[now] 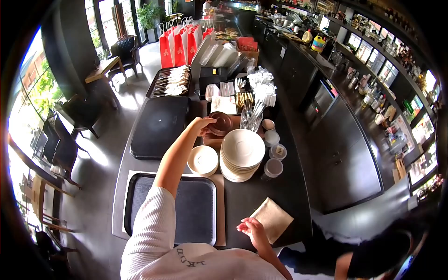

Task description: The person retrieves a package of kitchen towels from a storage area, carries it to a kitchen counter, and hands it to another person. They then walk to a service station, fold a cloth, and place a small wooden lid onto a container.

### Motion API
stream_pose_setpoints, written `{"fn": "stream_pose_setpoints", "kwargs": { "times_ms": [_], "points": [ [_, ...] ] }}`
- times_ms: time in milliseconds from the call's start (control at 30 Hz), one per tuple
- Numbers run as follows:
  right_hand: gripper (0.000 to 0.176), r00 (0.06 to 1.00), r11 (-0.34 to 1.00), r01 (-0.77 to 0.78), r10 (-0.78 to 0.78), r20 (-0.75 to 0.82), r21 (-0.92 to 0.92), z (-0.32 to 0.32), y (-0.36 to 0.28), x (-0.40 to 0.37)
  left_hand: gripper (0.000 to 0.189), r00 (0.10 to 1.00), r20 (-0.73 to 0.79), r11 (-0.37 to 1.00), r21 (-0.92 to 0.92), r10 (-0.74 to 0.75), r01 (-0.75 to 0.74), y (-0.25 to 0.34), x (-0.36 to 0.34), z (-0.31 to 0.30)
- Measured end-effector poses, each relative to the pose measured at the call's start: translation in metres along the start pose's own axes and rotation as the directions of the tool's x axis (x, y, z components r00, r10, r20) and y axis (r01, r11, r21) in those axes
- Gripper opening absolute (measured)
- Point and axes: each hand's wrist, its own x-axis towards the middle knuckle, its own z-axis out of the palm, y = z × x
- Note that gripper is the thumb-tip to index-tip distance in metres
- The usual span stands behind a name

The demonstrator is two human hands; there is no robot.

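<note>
My left hand (203, 125) reaches over the counter and is closed on the left edge of a small round brown dish (220, 123). Beneath that dish is a brown wooden box (213, 140). Nearer to me stand a small stack of white saucers (203, 160) and a taller stack of white plates (242, 148). My right hand (252, 227) hovers beside a folded beige cloth (273, 219), its fingers partly curled; whether they hold anything cannot be made out. A black tray (193, 210) lies on a pale mat under my left arm.
Black trays (161, 126) are stacked at the left. Wrapped cutlery (172, 81), a glass of spoons (252, 119), lidded cups (273, 167) and red-and-white bags (179, 46) stand around. At the lower right, another person's arm (343, 267) shows.
</note>
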Motion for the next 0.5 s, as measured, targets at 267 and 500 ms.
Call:
{"fn": "stream_pose_setpoints", "kwargs": {
  "times_ms": [267, 500],
  "points": [
    [0.016, 0.999, 0.999, -0.004, 0.003, 0.034, 0.035, -0.002, 0.0, 0.012, 0.047, 0.983, -0.07, 0.915, 0.381, 0.168, -0.129, -0.008, 0.048, 0.0],
    [0.014, 0.999, 0.998, -0.002, 0.0, 0.038, 0.064, -0.012, -0.002, 0.017, 0.077, 0.961, -0.26, 0.741, 0.663, 0.092, 0.108, 0.011, 0.016, 0.008]
  ]
}}
